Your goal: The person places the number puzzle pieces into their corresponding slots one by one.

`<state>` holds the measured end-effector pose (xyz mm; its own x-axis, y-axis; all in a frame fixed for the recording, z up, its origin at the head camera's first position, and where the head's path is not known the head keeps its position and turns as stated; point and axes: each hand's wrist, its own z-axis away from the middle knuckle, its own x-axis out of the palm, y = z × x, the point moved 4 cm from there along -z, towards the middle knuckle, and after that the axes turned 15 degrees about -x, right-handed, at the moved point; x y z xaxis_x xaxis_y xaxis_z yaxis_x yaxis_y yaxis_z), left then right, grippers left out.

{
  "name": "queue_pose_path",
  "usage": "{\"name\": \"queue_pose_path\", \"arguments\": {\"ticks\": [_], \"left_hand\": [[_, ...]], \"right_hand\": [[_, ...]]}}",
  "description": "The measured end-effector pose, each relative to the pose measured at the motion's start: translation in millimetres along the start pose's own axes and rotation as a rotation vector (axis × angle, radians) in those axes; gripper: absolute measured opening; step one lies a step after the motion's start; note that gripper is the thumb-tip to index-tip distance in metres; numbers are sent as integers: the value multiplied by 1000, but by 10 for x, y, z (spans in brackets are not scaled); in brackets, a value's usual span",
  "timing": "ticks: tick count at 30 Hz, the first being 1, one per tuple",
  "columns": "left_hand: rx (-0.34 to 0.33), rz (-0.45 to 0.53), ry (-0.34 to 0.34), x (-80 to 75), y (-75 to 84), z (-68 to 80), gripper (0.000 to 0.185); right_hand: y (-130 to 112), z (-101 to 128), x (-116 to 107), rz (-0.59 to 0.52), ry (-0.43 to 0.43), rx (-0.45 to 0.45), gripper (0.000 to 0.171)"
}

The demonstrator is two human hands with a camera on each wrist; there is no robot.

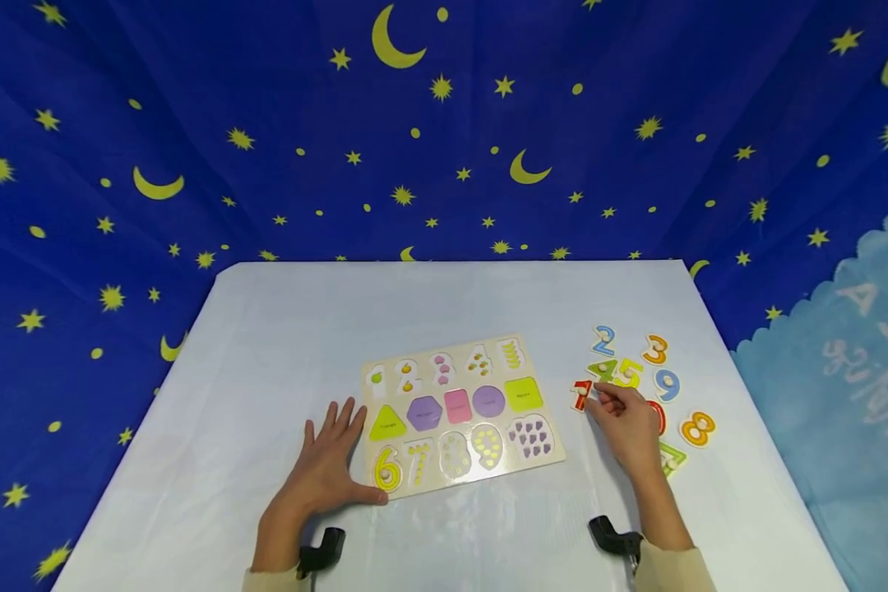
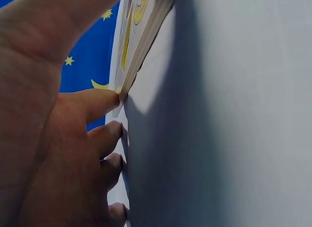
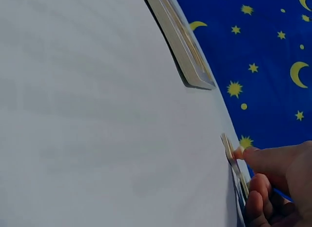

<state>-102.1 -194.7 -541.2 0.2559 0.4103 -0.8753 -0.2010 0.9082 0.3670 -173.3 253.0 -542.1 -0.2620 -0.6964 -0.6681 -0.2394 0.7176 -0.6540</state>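
A wooden puzzle board (image 1: 542, 409) lies in the middle of the white table (image 1: 281, 329), with shape pieces and a yellow 6 (image 1: 387, 470) set in it. My left hand (image 1: 331, 459) lies flat on the table at the board's near left corner, fingers straight, thumb against the edge. The left wrist view shows that hand (image 2: 63, 139) beside the board (image 2: 141, 36). My right hand (image 1: 607, 399) pinches the knob of a red number 1 (image 1: 580, 396) right of the board. In the right wrist view its fingertips (image 3: 253, 156) meet that piece (image 3: 235, 166), past which the board (image 3: 183, 46) is visible.
Several loose number pieces lie around the right hand: a blue 2 (image 1: 603, 339), an orange 3 (image 1: 655, 349), a green 4 (image 1: 601, 370), a yellow 5 (image 1: 629, 374), a blue 9 (image 1: 667, 384), an orange 8 (image 1: 698, 428). A starry blue cloth (image 1: 444, 123) hangs behind.
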Motion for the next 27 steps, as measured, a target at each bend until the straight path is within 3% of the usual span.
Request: {"name": "queue_pose_path", "arguments": {"ticks": [11, 27], "left_hand": [[0, -4, 0, -1, -15, -5, 138], [2, 20, 4, -11, 23, 1, 137]], "right_hand": [[-6, -85, 117, 13, -23, -107, 20], [-8, -114, 142, 66, 32, -128, 14]]}}
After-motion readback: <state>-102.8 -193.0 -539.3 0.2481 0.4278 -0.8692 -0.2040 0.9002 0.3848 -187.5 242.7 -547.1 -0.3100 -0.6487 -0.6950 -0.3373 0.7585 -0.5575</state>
